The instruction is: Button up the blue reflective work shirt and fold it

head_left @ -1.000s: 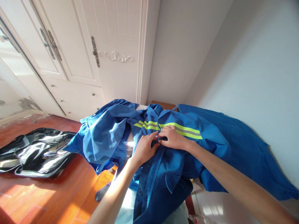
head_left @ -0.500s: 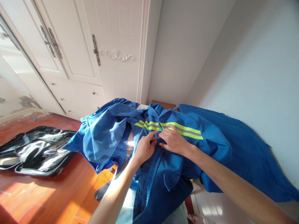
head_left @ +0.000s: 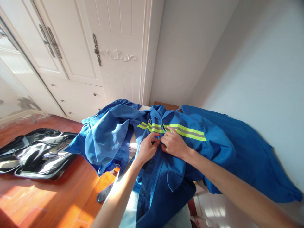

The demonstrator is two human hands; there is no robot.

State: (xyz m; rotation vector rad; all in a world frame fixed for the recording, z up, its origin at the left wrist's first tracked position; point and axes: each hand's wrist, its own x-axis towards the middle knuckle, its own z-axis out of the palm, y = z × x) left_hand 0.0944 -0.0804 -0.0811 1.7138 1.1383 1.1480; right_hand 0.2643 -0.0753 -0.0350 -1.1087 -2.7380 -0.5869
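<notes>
A blue jacket (head_left: 173,167) with a yellow-green and grey reflective stripe lies spread out, collar away from me. Its front placket has dark buttons, and two of them show below my hands. My left hand (head_left: 148,147) pinches the placket's edge just under the stripe. Touching the same spot from the right, my right hand (head_left: 174,144) has its fingers curled on the placket. The fingertips nearly meet, and what lies between them is hidden. The jacket's sleeve (head_left: 220,145) bends out to the right.
More blue clothing lies at the left (head_left: 104,136) and along the right wall (head_left: 251,152). An open black bag (head_left: 38,155) rests on the wooden floor (head_left: 71,190). Behind stands a white wardrobe (head_left: 121,76). A dark sock-like item (head_left: 104,193) is near my left forearm.
My right hand's fingers have drawn in closer on the placket, and its thumb is more tucked. The lower placket has shifted slightly right. My left hand stays nearly in place.
</notes>
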